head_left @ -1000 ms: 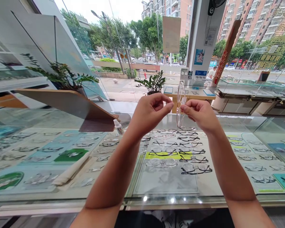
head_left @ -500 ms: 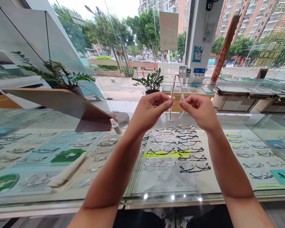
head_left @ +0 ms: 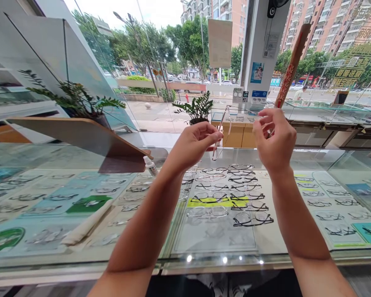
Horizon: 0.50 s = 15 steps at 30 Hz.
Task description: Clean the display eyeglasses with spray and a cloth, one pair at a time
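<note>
A thin clear-and-pinkish pair of eyeglasses [head_left: 224,128] is held up over the counter, its front turned nearly edge-on. My left hand [head_left: 196,144] pinches the rim side between thumb and fingers. One slender temple stretches out to the right, reaching the curled fingers of my right hand [head_left: 275,138], which are at its far end; the exact contact is partly hidden. Below both hands, rows of eyeglasses [head_left: 253,219] lie in the glass display case [head_left: 216,243], some over a yellow strip.
A small white spray bottle [head_left: 150,166] stands on the glass at left, near a brown slanted board [head_left: 89,136]. A rolled beige cloth [head_left: 88,222] lies on the left counter. Potted plants [head_left: 196,108] and a large window are ahead. More display cases [head_left: 334,206] run to the right.
My right hand has moved right and up, away from the left hand, and a temple now extends toward it. The left hand has shifted slightly left and the eyeglasses have tilted.
</note>
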Motion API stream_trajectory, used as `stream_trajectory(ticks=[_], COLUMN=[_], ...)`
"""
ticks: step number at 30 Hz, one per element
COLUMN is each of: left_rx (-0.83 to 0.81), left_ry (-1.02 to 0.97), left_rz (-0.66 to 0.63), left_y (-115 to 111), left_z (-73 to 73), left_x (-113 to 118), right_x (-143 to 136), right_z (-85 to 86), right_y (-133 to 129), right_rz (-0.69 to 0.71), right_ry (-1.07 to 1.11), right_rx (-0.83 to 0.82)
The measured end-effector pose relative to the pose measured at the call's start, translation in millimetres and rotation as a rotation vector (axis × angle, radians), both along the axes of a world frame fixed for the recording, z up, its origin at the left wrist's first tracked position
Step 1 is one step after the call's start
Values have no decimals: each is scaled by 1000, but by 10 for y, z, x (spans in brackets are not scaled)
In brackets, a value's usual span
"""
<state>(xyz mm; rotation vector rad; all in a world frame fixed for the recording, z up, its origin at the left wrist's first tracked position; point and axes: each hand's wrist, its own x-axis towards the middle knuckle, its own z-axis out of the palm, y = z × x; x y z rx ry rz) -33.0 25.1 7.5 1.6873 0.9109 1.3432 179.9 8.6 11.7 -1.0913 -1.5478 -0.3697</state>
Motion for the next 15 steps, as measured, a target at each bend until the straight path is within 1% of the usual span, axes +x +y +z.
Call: stream_trajectory(ticks=[3,5,7,10,13,15], left_rx=[-24,-26,-18,8,41,61], left_ry=[-42,-57,-73,-120,-176,-202], left_rz=[12,1,11,76,156,203], left_y=[-9,-17,-19,-7,12,20], left_z=[2,7,11,15,27,40], left_x=[24,33,35,25,2,-13], right_x=[-118,-187,-229,-226,-172,-132], right_z=[-22,-32,-33,-7,36,60], right_y=[-60,-86,-98,-117,-152,-167], right_rz=[181,220,189,118,83,95], right_ry=[-258,-376,-405,-377,-363,-382], right_rx=[-37,-92,-130,-190,-339,-458])
